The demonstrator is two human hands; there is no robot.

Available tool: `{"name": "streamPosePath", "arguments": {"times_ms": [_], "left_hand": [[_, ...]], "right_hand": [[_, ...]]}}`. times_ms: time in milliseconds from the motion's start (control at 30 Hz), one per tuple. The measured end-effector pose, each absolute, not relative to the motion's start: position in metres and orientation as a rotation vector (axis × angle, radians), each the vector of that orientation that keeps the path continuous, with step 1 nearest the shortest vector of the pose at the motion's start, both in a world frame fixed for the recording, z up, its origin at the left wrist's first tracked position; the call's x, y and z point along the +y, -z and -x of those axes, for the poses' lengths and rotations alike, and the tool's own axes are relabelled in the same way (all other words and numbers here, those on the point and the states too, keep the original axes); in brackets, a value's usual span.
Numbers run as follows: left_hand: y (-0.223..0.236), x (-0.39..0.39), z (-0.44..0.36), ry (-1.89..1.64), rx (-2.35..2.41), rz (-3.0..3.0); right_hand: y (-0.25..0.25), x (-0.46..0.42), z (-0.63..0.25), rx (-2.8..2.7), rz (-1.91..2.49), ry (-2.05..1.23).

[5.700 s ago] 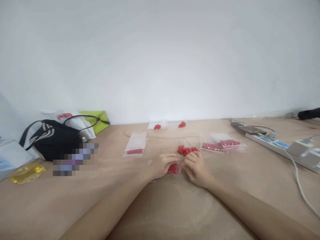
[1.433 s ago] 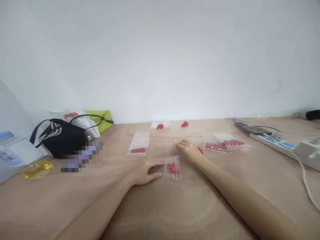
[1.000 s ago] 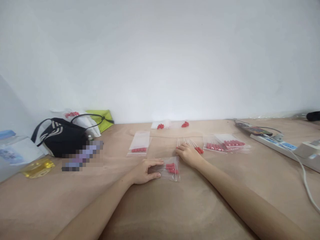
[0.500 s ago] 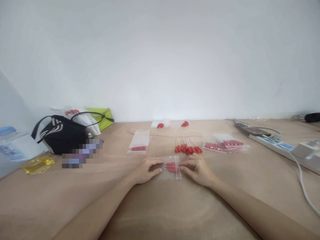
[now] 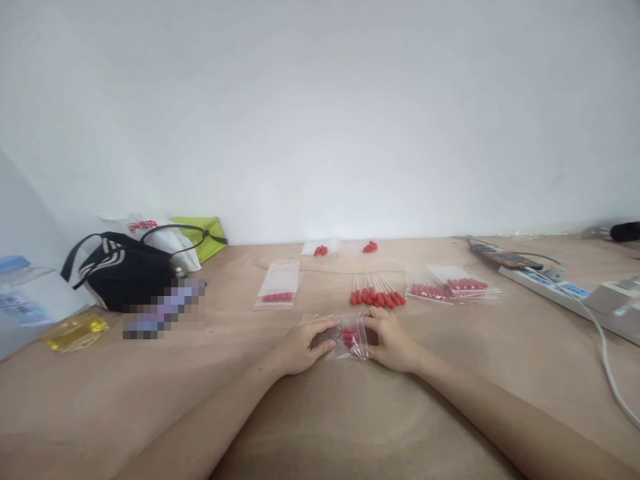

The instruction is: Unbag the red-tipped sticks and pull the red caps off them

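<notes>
A small clear zip bag [image 5: 334,351] with several red-tipped sticks [image 5: 350,335] in it lies between my hands, near the middle of the table. My left hand [image 5: 307,345] has the bag's left part between thumb and fingers. At the opposite end, my right hand [image 5: 393,339] pinches the right edge with thumb and fingertips. Glare on the plastic partly hides the sticks. Just beyond my right hand lies a fanned pile of loose red-tipped sticks [image 5: 376,297].
Filled bags [image 5: 465,285] lie to the right of the loose pile, and another flat bag [image 5: 278,283] lies left. Small red pieces [image 5: 321,251] sit near the wall. A power strip [image 5: 565,290] with a white cable borders the right; a dark bag [image 5: 131,270] stands left.
The red tips inside the bag have shifted slightly right, and the plastic looks more crumpled. My left hand moved right; my right fingers now meet the bag's edge.
</notes>
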State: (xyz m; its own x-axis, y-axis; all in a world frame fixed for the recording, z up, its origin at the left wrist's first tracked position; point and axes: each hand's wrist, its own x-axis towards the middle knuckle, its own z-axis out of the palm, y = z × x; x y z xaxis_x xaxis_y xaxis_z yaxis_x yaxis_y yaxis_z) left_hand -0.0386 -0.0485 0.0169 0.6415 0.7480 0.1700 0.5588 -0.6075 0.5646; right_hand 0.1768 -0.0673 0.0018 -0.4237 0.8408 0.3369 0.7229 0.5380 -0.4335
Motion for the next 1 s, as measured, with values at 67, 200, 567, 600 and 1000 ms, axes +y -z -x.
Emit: {"name": "streamPosePath", "arguments": {"times_ms": [67, 200, 567, 600, 1000], "left_hand": [[-0.017, -0.048, 0.039, -0.544, 1.019, -2.392], [-0.018, -0.047, 0.040, -0.531, 1.021, -2.394], [-0.021, -0.049, 0.042, -0.467, 1.108, -2.339], [-0.022, -0.049, 0.042, -0.461, 1.111, -2.339], [-0.020, -0.048, 0.044, -0.446, 1.121, -2.339]], "right_hand": [[-0.003, -0.067, -0.176, -2.229, 1.299, -0.314], [-0.007, -0.068, -0.174, -2.156, 1.255, -0.466], [-0.001, -0.057, -0.195, -1.724, 1.154, -1.149], [-0.001, -0.057, -0.196, -1.739, 1.148, -1.154], [-0.007, -0.059, -0.207, -1.762, 1.193, -1.169]]}}
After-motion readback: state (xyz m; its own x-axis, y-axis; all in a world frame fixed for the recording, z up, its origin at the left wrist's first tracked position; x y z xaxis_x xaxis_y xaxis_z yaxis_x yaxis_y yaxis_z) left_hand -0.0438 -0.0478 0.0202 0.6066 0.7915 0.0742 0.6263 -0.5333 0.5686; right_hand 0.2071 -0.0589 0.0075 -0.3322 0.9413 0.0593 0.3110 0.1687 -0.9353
